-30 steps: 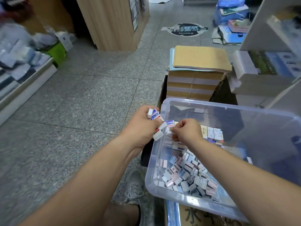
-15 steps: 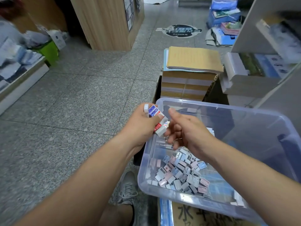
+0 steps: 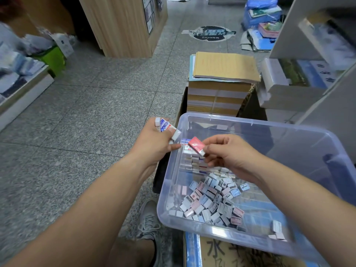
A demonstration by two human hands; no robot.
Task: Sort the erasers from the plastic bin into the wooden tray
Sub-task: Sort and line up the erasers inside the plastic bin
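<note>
bin: loose erasers | left hand: eraser bundle | right hand: red eraser

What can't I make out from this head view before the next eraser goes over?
- The wooden tray: nowhere in the head view.
- The erasers in the left hand: the hand covers most, so no count.
- Print on the red eraser pinched by the right hand: too small and blurred.
- The plastic bin: right end cut by the frame edge; the right forearm hides part of its floor.

Soft even light; edges blurred and warped.
</note>
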